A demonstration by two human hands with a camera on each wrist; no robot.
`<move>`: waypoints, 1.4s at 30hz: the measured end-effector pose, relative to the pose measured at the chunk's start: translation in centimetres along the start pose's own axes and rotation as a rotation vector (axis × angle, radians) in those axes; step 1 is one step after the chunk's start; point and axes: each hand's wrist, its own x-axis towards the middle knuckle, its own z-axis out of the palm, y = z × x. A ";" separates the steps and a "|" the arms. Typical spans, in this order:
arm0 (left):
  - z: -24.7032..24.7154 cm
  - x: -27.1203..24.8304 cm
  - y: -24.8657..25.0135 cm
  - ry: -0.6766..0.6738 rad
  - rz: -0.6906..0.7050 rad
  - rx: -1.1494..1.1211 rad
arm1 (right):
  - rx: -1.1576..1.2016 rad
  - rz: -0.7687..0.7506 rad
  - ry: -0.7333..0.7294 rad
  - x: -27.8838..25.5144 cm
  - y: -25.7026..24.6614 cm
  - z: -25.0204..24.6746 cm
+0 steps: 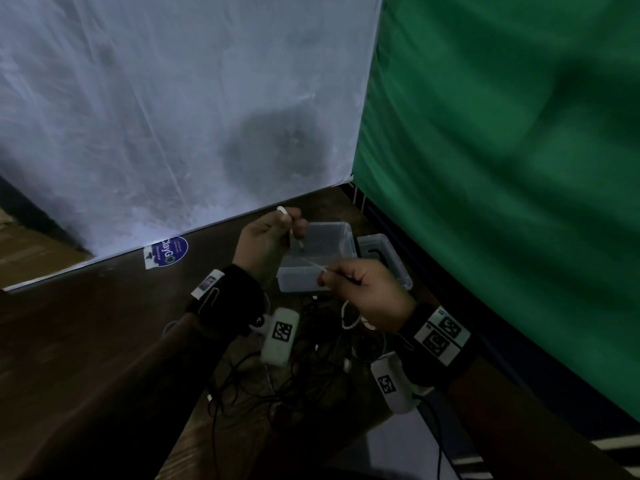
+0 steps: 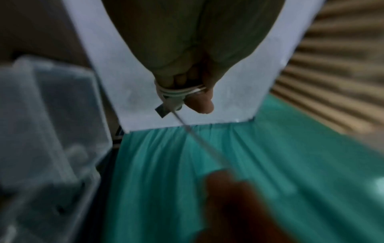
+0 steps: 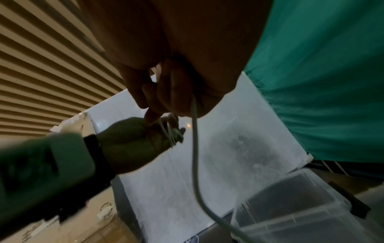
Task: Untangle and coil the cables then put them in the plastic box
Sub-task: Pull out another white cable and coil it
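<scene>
My left hand is raised above the clear plastic box and grips a white cable wound in loops round its fingers. In the left wrist view the loops cross the fingertips, and a metal USB plug sticks out below them. My right hand pinches the same cable a short way off, so a strand runs taut between the two hands. The cable's slack hangs down from the right hand toward the box. A tangle of black and white cables lies on the dark table under my wrists.
A box lid lies just right of the box. A white sheet stands behind the table and a green curtain closes the right side. A round blue sticker sits at the table's far edge.
</scene>
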 end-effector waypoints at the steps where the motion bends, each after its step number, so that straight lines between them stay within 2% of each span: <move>1: -0.1 -0.3 -0.2 -0.048 0.047 0.197 | -0.007 -0.019 0.008 0.1 -0.6 -0.4; 3: 0.3 -1.0 -0.4 -0.150 0.075 0.477 | -0.007 -0.061 0.042 0.4 -1.5 -1.4; 4: 0.8 -1.6 -0.2 -0.192 0.040 0.522 | 0.004 -0.085 0.070 0.6 -1.7 -1.9; 8: 2.8 -4.0 0.9 -0.441 -0.169 0.407 | 0.084 -0.128 0.184 1.4 -2.0 -4.0; 10: 3.5 -4.6 1.7 -0.492 -0.253 0.245 | 0.109 -0.129 0.195 1.7 -1.7 -4.4; 12: 4.3 -4.7 2.5 -0.477 -0.296 0.023 | 0.124 -0.116 0.210 1.7 -0.9 -4.2; 16: 4.4 -3.7 3.7 -0.477 -0.265 -0.343 | 0.132 -0.041 0.206 1.8 0.8 -2.8; 20: 3.1 -1.9 2.5 -0.291 -0.243 -0.477 | 0.018 0.045 0.124 1.2 2.3 -0.2; 23: 2.6 -1.5 1.1 -0.192 -0.217 -0.490 | 0.015 0.038 0.032 0.4 2.1 1.3; 27: 2.0 -1.3 0.3 -0.070 -0.074 -0.345 | -0.007 0.006 -0.057 -0.3 1.0 1.2; 29: 1.5 -1.3 0.0 -0.013 0.047 -0.008 | -0.028 -0.003 -0.081 -0.7 0.6 0.9; 31: 1.2 -1.7 -0.5 -0.076 0.134 0.391 | -0.047 -0.020 -0.051 -0.8 -0.2 0.3; 32: 1.2 -2.1 -0.6 -0.145 0.099 0.520 | -0.044 -0.040 -0.026 -0.7 -0.3 -0.1; 34: 1.4 -2.9 -0.5 -0.302 -0.036 0.614 | -0.016 -0.064 0.035 -0.4 -0.7 -1.0; 37: 2.2 -4.1 0.3 -0.455 -0.160 0.580 | 0.044 -0.065 0.115 0.3 -0.4 -2.3; 40: 2.9 -4.6 1.4 -0.447 -0.287 0.336 | 0.105 -0.061 0.146 0.6 0.2 -2.5; 42: 3.0 -4.4 1.8 -0.400 -0.387 0.019 | 0.165 -0.014 0.178 0.8 1.0 -1.9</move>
